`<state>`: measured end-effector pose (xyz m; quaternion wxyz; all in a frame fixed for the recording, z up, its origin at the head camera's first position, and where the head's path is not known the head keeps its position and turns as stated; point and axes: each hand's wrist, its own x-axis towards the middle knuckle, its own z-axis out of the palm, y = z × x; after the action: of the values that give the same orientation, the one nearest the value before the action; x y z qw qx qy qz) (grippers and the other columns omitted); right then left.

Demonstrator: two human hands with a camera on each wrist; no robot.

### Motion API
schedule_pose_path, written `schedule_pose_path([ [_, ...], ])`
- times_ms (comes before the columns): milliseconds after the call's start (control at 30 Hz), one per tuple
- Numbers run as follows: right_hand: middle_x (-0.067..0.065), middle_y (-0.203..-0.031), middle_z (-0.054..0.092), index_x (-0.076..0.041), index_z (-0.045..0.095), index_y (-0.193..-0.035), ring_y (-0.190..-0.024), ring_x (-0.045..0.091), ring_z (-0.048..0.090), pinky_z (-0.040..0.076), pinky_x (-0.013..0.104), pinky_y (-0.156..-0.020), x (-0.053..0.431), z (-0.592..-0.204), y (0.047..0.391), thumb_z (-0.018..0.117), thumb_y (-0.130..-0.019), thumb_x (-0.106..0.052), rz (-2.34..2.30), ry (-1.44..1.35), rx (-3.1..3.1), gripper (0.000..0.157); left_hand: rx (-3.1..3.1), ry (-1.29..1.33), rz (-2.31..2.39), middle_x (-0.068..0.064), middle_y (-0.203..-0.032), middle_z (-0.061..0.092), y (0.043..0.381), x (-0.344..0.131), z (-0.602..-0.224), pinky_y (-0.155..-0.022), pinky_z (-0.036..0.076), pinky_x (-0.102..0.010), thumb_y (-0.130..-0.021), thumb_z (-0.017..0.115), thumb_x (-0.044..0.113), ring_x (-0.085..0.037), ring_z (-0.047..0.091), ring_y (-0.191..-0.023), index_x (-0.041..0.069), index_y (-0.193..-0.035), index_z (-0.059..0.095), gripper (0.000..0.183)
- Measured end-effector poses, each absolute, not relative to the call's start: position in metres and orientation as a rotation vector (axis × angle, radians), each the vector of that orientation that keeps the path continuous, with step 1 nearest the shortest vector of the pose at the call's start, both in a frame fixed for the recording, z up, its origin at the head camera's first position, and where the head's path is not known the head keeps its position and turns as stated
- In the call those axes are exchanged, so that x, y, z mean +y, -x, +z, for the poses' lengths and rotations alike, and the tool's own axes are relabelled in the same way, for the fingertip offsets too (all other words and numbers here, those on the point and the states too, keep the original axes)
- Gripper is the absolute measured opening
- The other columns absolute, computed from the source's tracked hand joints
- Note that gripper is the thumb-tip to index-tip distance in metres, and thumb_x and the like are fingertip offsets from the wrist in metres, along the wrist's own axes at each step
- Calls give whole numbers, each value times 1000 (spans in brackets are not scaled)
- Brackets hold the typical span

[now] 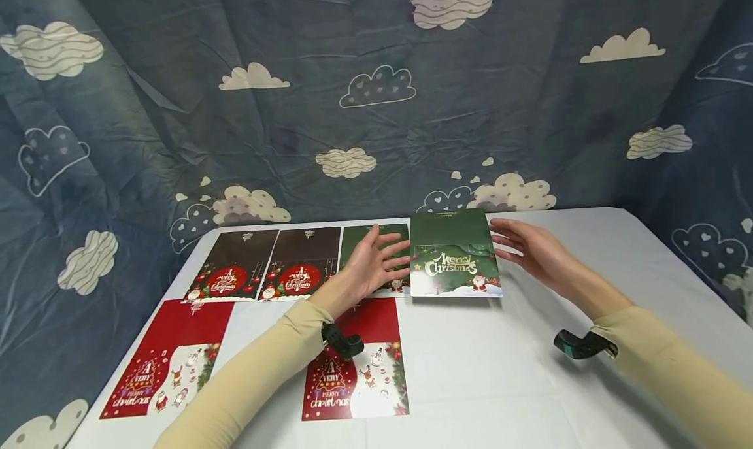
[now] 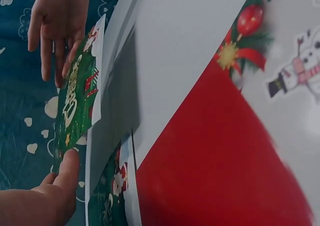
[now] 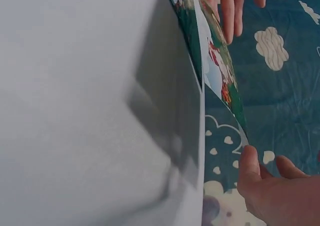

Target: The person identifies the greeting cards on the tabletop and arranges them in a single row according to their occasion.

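Note:
A green Merry Christmas card [image 1: 455, 266] is lifted above the white table, tilted and casting a shadow on the cloth. My left hand [image 1: 376, 266] meets its left edge with straight, spread fingers. At the opposite edge, the extended fingers of my right hand [image 1: 541, 249] support it. In the right wrist view, the thumb of the right hand [image 3: 285, 191] is right at a corner of the card [image 3: 220, 61]. Under my left hand lies a second green card [image 1: 353, 240], partly covered. My left forearm crosses over a red card [image 1: 376, 321] in front.
Two dark brown Christmas cards [image 1: 235, 266] lie side by side in the back row on the left. Another red card [image 1: 188, 331] lies at front left. White cloth covers the table [image 1: 470, 370]; behind it hangs a blue curtain [image 1: 376, 135] with clouds.

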<state>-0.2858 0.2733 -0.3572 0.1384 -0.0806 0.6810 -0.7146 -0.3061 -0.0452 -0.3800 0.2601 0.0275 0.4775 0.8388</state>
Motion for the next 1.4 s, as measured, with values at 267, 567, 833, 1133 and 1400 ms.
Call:
schedule_pose_path([
  [267,25,-158,17,7,18,-153,-141,30,29,41,29,-105,267,-361,308,32,-109,-35,-2027,244,2043,63,1301,-34,2304,-21,-155,31,319,-47,-381,-110,32,-54,-106,26,52,-40,29,-141,3,-154,23,69],
  [567,28,-158,16,10,13,-152,-145,36,22,33,39,-112,279,-372,328,23,-110,-34,-1994,195,1951,62,1305,15,2300,-24,-155,28,324,-37,-390,-111,31,-54,-106,22,51,-40,26,-142,0,-153,24,70],
  [833,27,-158,17,8,12,-153,-145,40,20,32,44,-112,289,-378,335,21,-110,-30,-1941,153,1951,59,1348,71,2229,-26,-155,26,328,-25,-393,-110,31,-56,-106,22,52,-43,25,-142,-2,-152,25,72],
  [1133,29,-157,18,8,13,-153,-141,43,25,42,39,-105,286,-386,342,26,-109,-22,-1827,130,2006,55,1394,103,2234,-30,-154,24,329,-18,-393,-110,29,-59,-106,25,51,-44,23,-143,-2,-153,26,71],
  [1400,29,-157,18,8,14,-153,-142,42,24,40,40,-107,282,-390,343,27,-109,-24,-1809,128,2043,56,1487,143,2241,-28,-154,27,325,-13,-392,-108,33,-57,-107,29,47,-43,27,-142,1,-154,23,66],
])
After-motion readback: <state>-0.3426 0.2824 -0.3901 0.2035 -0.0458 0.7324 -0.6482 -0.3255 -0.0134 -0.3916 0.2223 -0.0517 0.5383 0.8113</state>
